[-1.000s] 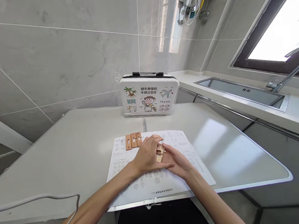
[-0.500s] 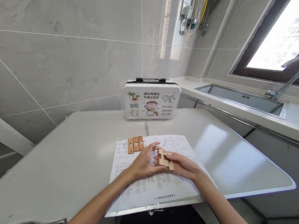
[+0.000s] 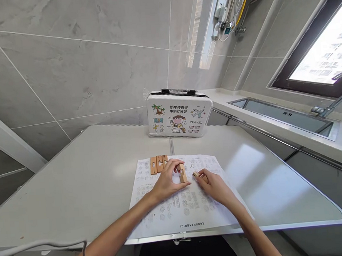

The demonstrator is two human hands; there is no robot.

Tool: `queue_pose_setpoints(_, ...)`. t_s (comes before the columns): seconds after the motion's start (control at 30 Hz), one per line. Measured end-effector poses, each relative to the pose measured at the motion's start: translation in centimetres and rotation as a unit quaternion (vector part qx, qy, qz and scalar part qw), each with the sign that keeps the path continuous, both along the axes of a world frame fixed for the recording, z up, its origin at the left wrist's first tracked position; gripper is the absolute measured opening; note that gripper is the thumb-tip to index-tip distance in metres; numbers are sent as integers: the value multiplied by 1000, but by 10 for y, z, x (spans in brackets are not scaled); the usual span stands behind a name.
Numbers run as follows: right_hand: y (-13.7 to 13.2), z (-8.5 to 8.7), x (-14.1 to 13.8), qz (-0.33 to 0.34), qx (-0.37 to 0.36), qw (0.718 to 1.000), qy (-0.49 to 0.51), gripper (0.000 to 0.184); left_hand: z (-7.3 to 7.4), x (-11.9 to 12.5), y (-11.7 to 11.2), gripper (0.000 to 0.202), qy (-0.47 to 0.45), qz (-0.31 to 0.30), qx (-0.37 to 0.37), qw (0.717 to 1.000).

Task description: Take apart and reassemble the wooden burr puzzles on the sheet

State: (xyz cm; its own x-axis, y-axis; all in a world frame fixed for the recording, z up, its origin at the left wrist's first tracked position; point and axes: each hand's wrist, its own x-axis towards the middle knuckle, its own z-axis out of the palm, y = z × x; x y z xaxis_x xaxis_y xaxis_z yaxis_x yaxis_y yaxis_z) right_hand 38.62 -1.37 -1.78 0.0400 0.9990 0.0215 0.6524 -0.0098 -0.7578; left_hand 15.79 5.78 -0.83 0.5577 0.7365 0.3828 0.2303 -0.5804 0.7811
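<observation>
My left hand (image 3: 166,182) pinches a notched wooden block (image 3: 182,173), holding it upright on the printed instruction sheet (image 3: 187,204). My right hand (image 3: 214,185) grips a second, smaller wooden piece (image 3: 196,174) just to the right of it, a small gap between the two pieces. Three more notched wooden blocks (image 3: 158,164) lie side by side at the sheet's far left corner, just beyond my left fingers.
A white cartoon-printed case (image 3: 179,114) with a black handle stands against the tiled wall at the table's back. A steel sink (image 3: 286,114) and tap (image 3: 333,102) sit on the counter to the right. A white cable (image 3: 42,246) runs along the near left edge.
The joined wooden cluster held between both hands has come apart: my left hand now keeps one block, my right hand has drawn another piece away to the right. The view shifted slightly.
</observation>
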Motion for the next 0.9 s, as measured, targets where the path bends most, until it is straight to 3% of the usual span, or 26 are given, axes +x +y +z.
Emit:
queue_pose_setpoints(0.13, -9, -8, -9, -13, 58, 995, -76, 25, -1, 2, -6, 71, 16, -27, -8, 999)
queue_pose_setpoints(0.33, -15, -15, -12, -19, 64, 990, -126, 24, -7, 6, -10, 86, 42, -64, 8, 997)
queue_pose_setpoints(0.43, -16, -14, -11, -27, 57, 990, -123, 25, -10, 7, -10, 82, 64, -73, 19, 995)
queue_pose_setpoints(0.73, -25, -2, -6, -123, 34, 992, -19, 43, -8, 5, -12, 76, 77, -100, 45, 991)
queue_pose_setpoints(0.9, -23, -1, 3, -82, -7, 991, 109, 49, -10, 5, -11, 78, 76, -91, 47, 992)
